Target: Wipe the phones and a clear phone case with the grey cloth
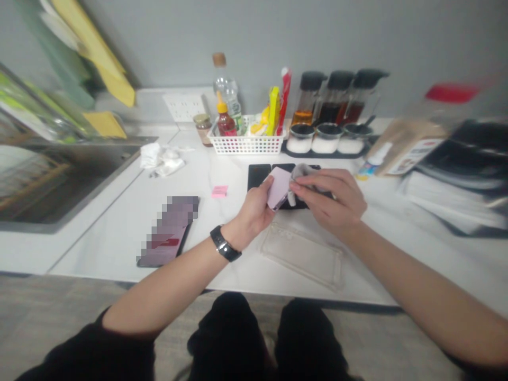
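In my left hand [254,206] is a pale lilac phone [279,188], gripped along its lower left side with the thumb on its face. My right hand [335,198] pinches a grey cloth [302,170] against the phone's upper right edge. Beneath both hands, dark flat rectangular items [259,175] lie on the counter, partly covered; I cannot make out what they are. A clear phone case [304,255] lies just in front of the hands, nearer the counter's edge.
Left of my hands lie a larger phone or tablet [170,235], its screen blurred out, and a pink sticky note [219,191]. Behind stand a white basket [248,143] with bottles and packets and a rack of seasoning jars [327,140]. A sink [59,211] is at left, a red-lidded jar [420,137] at right.
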Tool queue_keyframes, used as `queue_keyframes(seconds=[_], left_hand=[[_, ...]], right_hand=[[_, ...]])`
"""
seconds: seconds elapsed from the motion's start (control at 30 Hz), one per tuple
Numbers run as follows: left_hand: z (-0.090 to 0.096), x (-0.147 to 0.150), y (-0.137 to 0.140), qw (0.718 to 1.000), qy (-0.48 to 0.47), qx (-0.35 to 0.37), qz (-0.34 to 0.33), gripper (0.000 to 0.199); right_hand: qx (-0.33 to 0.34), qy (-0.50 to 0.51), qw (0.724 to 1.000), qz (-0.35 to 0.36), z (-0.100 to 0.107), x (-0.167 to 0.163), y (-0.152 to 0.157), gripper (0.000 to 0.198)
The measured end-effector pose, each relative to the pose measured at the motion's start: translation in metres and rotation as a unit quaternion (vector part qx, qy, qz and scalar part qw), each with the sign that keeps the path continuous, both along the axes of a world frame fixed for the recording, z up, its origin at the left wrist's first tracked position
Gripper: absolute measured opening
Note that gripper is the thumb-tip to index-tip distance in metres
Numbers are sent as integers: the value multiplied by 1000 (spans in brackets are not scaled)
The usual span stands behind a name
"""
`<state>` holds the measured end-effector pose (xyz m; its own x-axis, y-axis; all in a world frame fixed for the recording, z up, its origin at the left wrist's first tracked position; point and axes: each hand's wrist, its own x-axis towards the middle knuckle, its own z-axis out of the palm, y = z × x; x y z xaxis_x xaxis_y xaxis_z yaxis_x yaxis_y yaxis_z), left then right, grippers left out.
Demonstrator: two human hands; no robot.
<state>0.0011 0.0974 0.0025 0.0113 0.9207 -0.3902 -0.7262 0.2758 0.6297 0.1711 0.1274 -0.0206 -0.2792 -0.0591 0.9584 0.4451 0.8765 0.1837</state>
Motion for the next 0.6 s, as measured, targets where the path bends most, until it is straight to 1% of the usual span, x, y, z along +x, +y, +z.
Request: queue_keyframes(seconds=[0.1, 0.2, 0.4, 0.5, 0.6], left_hand=[[4, 1, -1, 1000, 16, 0, 10, 32], [7, 0, -2, 1000, 24, -6, 11, 32], [13, -2, -3, 1000, 11, -16, 12, 33], [14, -2, -4, 1000, 18, -20, 3, 35], [13, -2, -4, 999, 24, -22, -4, 35]], right_hand=[[-10, 25, 1000, 12, 5, -2, -2, 38], [-8, 27, 1000, 14, 9, 0, -4, 40], [-41, 44, 998, 5, 10, 4, -5, 55], [-44, 47, 998, 5, 10, 4, -6, 61], [-45, 41, 998, 14, 11, 3, -8, 56]])
